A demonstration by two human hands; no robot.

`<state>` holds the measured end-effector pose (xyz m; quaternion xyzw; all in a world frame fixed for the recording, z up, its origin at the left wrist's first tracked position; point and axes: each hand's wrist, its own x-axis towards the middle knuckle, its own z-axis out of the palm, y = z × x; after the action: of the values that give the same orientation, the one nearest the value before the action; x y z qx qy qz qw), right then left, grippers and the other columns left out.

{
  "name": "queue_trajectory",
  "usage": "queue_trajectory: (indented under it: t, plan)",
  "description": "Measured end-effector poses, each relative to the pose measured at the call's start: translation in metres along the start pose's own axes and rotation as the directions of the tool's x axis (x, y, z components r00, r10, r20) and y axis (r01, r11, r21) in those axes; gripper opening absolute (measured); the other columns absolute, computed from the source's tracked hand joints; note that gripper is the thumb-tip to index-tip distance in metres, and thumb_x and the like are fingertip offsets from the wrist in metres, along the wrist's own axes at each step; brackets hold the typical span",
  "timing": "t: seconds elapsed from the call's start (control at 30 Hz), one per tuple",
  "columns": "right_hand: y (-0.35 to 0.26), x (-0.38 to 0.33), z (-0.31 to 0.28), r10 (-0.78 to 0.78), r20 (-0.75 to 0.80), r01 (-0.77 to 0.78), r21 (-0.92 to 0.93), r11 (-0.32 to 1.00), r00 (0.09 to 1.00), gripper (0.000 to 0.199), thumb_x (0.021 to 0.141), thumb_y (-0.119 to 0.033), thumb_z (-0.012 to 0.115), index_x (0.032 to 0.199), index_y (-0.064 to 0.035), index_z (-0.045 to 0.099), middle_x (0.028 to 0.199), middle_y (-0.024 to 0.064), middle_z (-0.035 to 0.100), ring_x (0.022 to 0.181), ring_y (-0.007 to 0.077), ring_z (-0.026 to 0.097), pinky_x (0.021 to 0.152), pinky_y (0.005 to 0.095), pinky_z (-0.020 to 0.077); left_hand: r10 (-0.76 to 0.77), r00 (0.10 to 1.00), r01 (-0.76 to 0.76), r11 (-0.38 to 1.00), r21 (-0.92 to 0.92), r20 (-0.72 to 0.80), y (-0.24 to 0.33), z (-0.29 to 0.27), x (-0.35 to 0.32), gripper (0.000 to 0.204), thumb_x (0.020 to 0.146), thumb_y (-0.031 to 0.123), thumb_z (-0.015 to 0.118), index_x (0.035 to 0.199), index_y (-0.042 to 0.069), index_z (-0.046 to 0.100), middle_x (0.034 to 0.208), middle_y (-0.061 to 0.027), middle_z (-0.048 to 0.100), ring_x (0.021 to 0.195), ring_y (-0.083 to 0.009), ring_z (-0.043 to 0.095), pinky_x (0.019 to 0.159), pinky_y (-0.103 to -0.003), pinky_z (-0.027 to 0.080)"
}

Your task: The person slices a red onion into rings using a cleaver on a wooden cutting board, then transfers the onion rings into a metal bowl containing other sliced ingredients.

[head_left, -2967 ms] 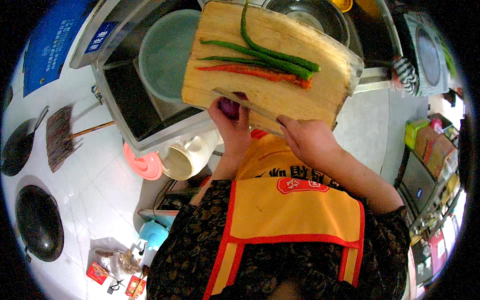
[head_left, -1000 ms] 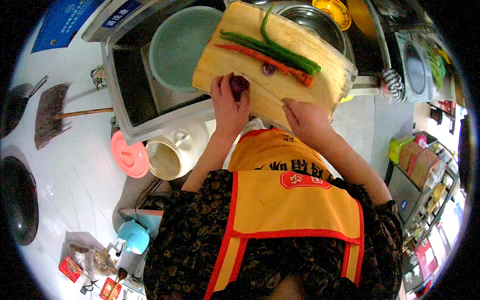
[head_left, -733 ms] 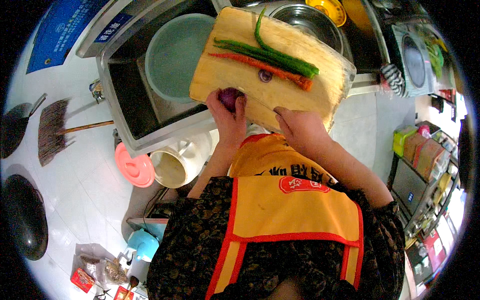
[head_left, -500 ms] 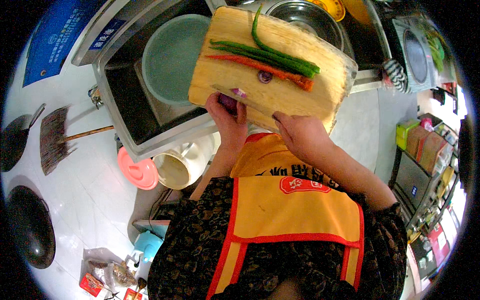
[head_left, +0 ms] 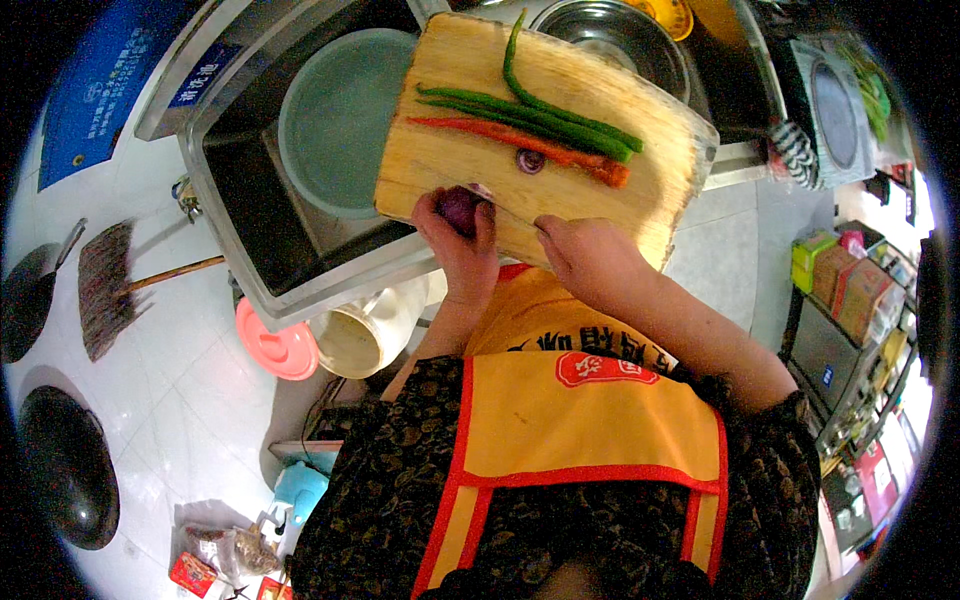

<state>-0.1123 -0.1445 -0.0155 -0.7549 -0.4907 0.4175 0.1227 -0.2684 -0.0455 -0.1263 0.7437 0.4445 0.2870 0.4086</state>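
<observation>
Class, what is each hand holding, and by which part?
The left hand grips the purple onion by its sides; the right hand holds the knife by its handle end, mostly hidden.

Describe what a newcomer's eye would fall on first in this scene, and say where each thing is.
Probably the long green and red peppers stand out first, lying across the pale wooden cutting board at upper centre. Nearer the person, by the board's lower edge, the left hand holds a purple onion and the right hand a knife. The red-edged orange apron fills the lower middle.
</observation>
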Motion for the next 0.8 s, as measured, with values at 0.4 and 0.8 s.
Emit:
queue_trajectory:
  t: [0.4,0.8]
  plan:
    - [-0.024,0.038,-0.008,0.002,0.027,-0.004,0.081,0.997,1.000,0.024,0.090,-0.024,0.049,0.090,-0.0019,0.058,0.078,0.0232,0.062,0.075,0.0416,0.060,0.066,0.0518,0.0471,0.088,0.994,-0.080,0.991,0.110,-0.065,0.008,-0.001,0.000,0.053,0.084,0.020,0.063,0.123,-0.004,0.036,0.119,-0.0229,0.039,0.111,-0.0370,0.039,0.100,-0.045,0.029]
    - [0.049,-0.024,-0.007,-0.021,-0.339,0.048,0.070,0.996,0.941,0.020,0.092,-0.020,0.049,0.090,-0.0023,0.057,0.073,0.0232,0.059,0.072,0.0421,0.058,0.063,0.0485,0.0452,0.043,0.995,-0.053,0.992,-0.115,-0.093,0.008,-0.035,0.038,0.040,0.088,0.013,0.052,0.124,-0.002,0.040,0.121,-0.0184,0.043,0.111,-0.0291,0.044,0.098,-0.039,0.035]
